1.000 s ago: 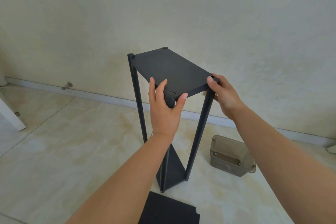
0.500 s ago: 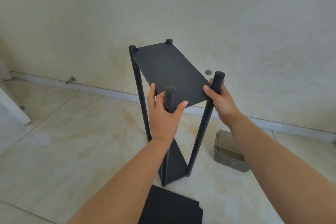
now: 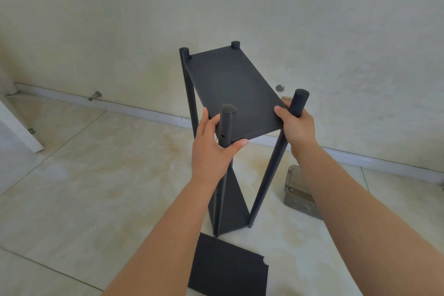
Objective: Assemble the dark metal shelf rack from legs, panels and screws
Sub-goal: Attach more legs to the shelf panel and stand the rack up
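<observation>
The dark metal rack stands upright on the floor, with a bottom panel [image 3: 231, 209] between its legs. An upper panel [image 3: 230, 89] sits between the four legs, tilted down toward me, and the near leg tops stick up above it. My left hand [image 3: 212, 149] grips the near left leg [image 3: 227, 125] and the panel's corner. My right hand [image 3: 296, 127] grips the near right leg [image 3: 299, 101] and the panel's right corner. A spare dark panel [image 3: 228, 269] lies flat on the floor in front of the rack.
A clear grey plastic box [image 3: 300, 194] sits on the tiled floor right of the rack. A wall with a white skirting board [image 3: 144, 110] stands close behind. A metal door stop [image 3: 95, 96] projects from the skirting at left, and a white door edge [image 3: 21, 127] at far left.
The upper panel has slid down the legs at its near end, so the near leg tops now stand above it. Both hands moved down with it.
</observation>
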